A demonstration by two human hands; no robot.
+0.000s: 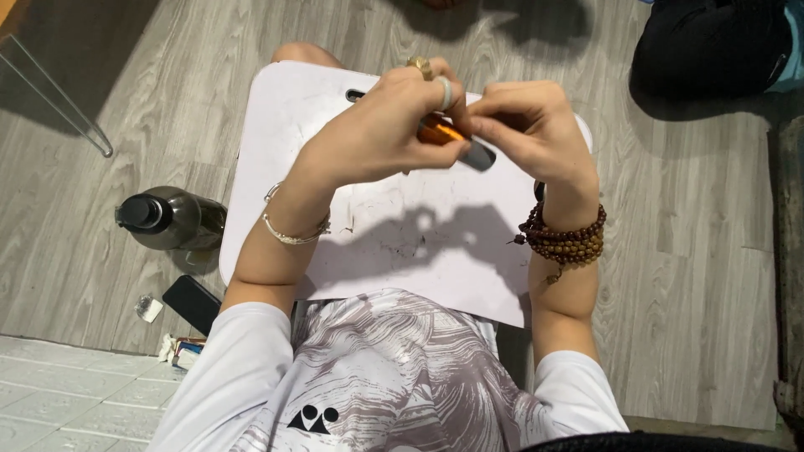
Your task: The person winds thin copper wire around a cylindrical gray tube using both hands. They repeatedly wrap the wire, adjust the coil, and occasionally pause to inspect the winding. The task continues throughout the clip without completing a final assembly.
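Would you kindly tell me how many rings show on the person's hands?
2, both on the left hand: a gold ring and a white ring. Others may be hidden by curled fingers.

Orange tool [439,132], white lap table [419,234], grey wood-grain floor [687,251].

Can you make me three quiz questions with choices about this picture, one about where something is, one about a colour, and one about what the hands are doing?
1. Where is the dark bottle?
A. on the floor beside the white board
B. on the board
C. in a hand

2. What colour is the small thing pinched between the hands?
A. green
B. orange
C. blue

3. How are the left hand and the right hand?
A. flat on the board
B. apart at the sides
C. together, both closed on the small thing

Answers:
1 A, it lies on the wood floor left of the board.
2 B, orange shows between the fingers.
3 C, the fingers of both meet around it.
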